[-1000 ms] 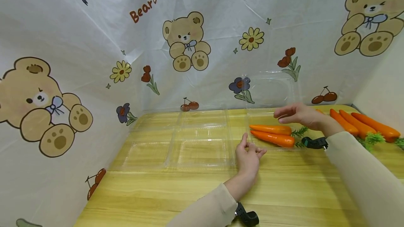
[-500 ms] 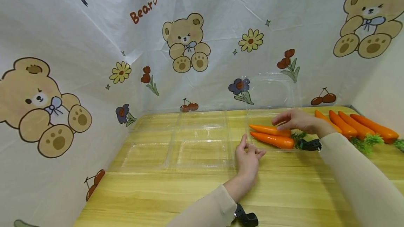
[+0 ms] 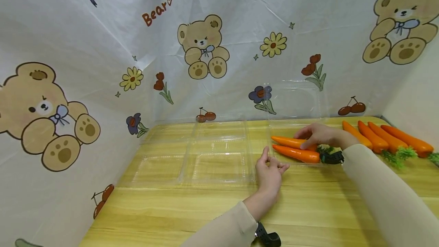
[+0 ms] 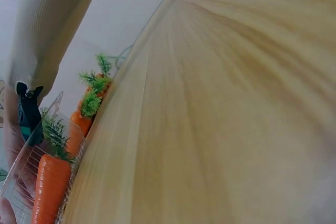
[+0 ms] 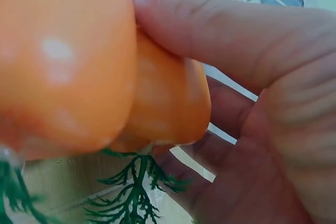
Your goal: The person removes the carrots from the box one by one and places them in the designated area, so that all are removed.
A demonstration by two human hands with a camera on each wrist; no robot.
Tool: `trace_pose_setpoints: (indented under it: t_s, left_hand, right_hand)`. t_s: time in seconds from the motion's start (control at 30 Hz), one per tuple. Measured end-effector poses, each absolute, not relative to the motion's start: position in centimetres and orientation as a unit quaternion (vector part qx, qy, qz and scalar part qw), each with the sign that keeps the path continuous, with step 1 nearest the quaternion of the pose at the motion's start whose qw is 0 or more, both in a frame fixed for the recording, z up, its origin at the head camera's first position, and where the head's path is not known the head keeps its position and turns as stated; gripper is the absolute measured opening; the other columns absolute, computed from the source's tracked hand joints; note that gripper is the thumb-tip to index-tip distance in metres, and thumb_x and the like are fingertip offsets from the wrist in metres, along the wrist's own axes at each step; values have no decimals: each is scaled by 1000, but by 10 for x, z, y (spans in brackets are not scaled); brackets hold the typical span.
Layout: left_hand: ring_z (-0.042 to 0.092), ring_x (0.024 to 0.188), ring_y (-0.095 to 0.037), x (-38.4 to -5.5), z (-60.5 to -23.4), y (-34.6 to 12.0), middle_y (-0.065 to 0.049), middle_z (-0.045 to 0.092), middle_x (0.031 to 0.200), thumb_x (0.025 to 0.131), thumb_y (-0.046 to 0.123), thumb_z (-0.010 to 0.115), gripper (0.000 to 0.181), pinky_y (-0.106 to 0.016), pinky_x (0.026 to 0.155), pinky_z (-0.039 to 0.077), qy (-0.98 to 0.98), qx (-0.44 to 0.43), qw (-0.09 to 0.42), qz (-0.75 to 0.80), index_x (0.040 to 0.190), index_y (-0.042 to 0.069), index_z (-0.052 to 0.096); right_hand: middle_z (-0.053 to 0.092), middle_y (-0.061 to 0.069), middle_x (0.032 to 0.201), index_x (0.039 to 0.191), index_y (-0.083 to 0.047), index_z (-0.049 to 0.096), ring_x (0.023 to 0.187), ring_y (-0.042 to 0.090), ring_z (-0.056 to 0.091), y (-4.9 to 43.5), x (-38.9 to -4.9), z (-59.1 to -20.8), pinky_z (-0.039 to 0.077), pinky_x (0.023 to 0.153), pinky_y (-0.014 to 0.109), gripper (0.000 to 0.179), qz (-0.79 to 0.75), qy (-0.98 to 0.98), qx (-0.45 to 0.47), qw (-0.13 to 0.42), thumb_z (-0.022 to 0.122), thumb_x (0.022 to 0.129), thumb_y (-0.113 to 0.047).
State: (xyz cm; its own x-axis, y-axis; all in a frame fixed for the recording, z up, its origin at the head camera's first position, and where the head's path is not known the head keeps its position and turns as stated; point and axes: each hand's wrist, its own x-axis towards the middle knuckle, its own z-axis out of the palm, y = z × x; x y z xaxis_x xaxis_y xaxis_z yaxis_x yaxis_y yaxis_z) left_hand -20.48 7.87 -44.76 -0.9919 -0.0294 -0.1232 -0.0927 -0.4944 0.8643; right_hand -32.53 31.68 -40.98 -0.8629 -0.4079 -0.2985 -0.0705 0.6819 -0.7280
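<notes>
Two orange carrots lie side by side in an open clear plastic container (image 3: pixel 271 132) on the wooden table. My right hand (image 3: pixel 313 134) has come down on them and grips the far carrot (image 3: pixel 286 140). In the right wrist view the thumb (image 5: pixel 210 30) lies across that carrot (image 5: pixel 168 108) and the fingers curl behind it. The near carrot (image 3: pixel 296 154) lies free beside it. My left hand (image 3: pixel 271 167) rests at the container's near left corner, thumb up, fingers loosely curled. The near carrot (image 4: pixel 50 187) and its green leaves show in the left wrist view.
The container's clear lid (image 3: pixel 295 100) stands up against the cartoon-bear cloth. Two more clear containers (image 3: pixel 219 155) (image 3: pixel 161 163) lie open to the left. Three loose carrots (image 3: pixel 374 136) with green tops lie at the table's right end. Bare wood (image 3: pixel 205 209) runs along the front.
My right hand dropped from above the container and moved left onto the carrots, closing round the far one. The left hand stayed in place.
</notes>
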Motion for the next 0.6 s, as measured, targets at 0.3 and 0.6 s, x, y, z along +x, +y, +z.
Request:
trace_pose_setpoints:
  t_s: [0.3, 0.6]
  left_hand:
    - [59, 80, -18, -205, -447, 79, -8, 48, 94, 104, -7, 46, 53, -34, 82, 66, 498, -61, 16, 865, 157, 3, 41]
    - [59, 81, -18, -205, -447, 78, -8, 47, 95, 104, -7, 46, 53, -34, 83, 66, 500, -61, 16, 864, 157, 4, 42]
  right_hand:
    - [67, 17, 134, 132, 0, 66, 122, 28, 63, 310, -325, -407, 58, 103, 44, 52, -369, 890, -148, 221, 82, 88, -22]
    - [65, 18, 136, 135, 1, 63, 121, 28, 62, 308, -328, -399, 57, 105, 47, 54, -358, 895, -155, 218, 81, 87, -19]
